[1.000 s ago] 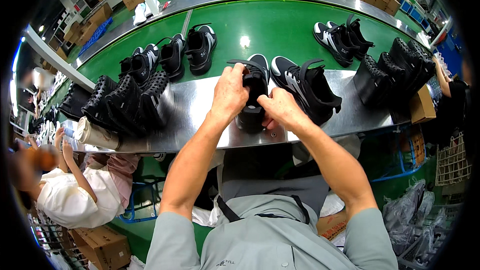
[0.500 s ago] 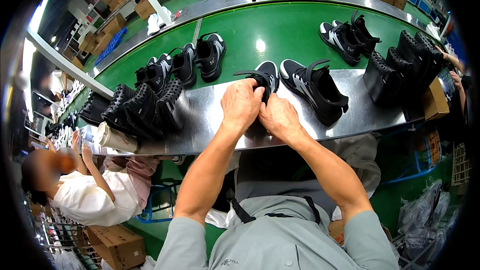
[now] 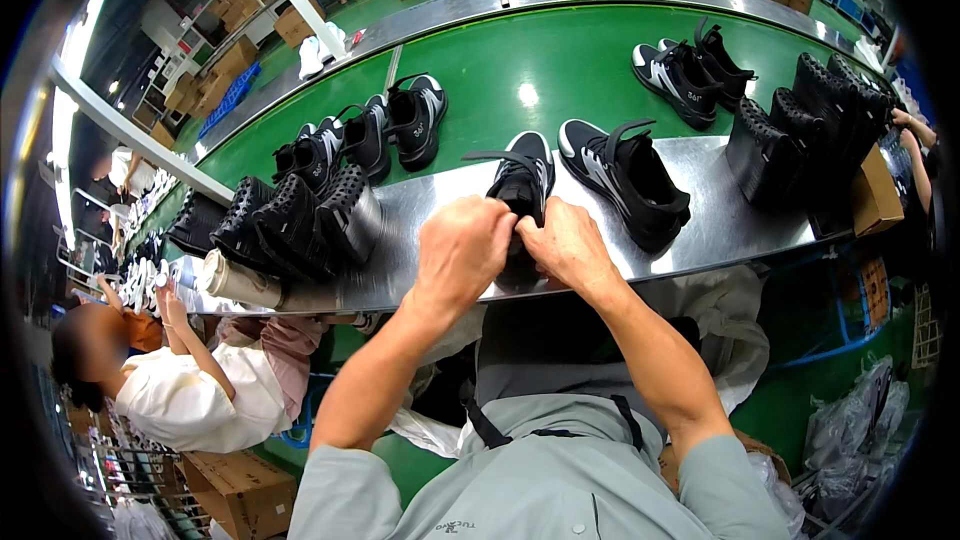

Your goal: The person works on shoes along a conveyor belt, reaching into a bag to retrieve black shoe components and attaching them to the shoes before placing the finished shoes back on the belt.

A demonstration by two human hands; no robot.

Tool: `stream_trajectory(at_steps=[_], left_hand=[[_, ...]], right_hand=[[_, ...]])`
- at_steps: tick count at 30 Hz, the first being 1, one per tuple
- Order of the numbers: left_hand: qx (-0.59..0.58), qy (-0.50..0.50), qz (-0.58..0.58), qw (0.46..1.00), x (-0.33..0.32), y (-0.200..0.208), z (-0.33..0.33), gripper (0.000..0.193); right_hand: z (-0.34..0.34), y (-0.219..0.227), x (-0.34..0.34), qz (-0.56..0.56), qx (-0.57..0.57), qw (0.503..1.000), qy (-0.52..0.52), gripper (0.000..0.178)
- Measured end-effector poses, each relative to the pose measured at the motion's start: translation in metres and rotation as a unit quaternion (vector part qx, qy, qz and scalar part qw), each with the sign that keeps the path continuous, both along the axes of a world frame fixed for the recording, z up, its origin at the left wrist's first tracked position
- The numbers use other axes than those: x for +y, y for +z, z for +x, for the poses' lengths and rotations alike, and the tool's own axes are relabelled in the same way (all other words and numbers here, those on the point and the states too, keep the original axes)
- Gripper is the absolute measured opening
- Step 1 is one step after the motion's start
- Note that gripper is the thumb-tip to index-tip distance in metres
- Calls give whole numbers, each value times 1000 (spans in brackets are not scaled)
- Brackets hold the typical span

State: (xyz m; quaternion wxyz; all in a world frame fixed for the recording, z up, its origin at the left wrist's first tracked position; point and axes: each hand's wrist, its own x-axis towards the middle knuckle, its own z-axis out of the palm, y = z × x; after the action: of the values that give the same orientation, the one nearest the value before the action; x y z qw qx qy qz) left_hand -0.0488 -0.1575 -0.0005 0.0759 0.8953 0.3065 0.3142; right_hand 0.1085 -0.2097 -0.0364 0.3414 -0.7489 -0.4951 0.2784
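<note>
A black sneaker (image 3: 528,162) with a pale toe cap stands on the steel ledge in front of me, toe pointing away, its strap lying loose toward the left. My left hand (image 3: 463,250) is closed in a pinch at the left side of its ankle opening. On the right side of that opening, my right hand (image 3: 570,245) grips the collar with thumb and bent fingers. Both hands hide much of the heel. Just right of it rests a matching sneaker (image 3: 625,180), angled, its strap standing up over the opening.
More black sneakers (image 3: 417,120) and upright black studded blocks (image 3: 347,208) stand at left. Another sneaker pair (image 3: 680,85) and more studded blocks (image 3: 765,150) are at right. A cup (image 3: 240,280) sits at the ledge's left. A co-worker in white (image 3: 200,390) sits at lower left.
My left hand has drawn back toward me and left, from the sneaker's strap area to its collar, uncovering the laced front. My right hand stays near the collar.
</note>
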Motion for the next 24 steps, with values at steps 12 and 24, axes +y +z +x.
stream_trajectory(at_steps=[12,24], left_hand=[[-5,-1,-47,999,19,-7,-5,11],[-84,108,-624,769,-6,0,-47,84]], right_hand=[[-17,-11,-6,102,-72,990,-68,37],[-64,-19,-52,200,107,972,-64,24]])
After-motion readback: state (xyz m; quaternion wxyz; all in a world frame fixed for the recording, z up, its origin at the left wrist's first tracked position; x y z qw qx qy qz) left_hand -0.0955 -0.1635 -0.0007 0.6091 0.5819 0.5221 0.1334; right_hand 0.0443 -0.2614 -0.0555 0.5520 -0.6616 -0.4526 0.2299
